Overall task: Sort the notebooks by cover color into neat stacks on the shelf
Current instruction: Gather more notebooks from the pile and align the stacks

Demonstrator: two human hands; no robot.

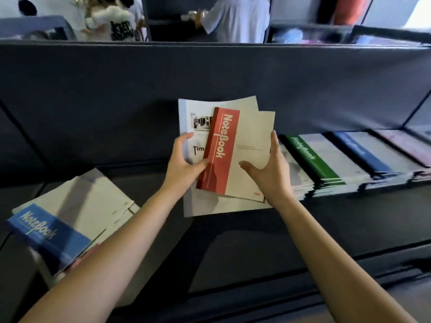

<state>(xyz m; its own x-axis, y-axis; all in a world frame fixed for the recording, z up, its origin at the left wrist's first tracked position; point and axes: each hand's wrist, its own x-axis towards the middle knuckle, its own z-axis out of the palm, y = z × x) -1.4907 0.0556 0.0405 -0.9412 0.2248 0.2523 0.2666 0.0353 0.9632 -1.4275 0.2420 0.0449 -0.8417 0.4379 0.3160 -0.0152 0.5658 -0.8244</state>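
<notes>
edges i'd square first: left hand (184, 164) and right hand (271, 176) both clasp the fanned bunch (221, 206), red notebook (221, 155) on top.

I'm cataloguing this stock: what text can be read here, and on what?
"NoteBook": red notebook.
"NoteBook": blue notebook, left pile.
"NoteBook": green notebook, somewhat blurred.
"Tim": white notebook, rest covered.
Unreadable: blue stack band, shirt print, red notebook's small print.

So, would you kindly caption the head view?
Left hand and right hand hold a red notebook beside green stack and blue stack.
</notes>
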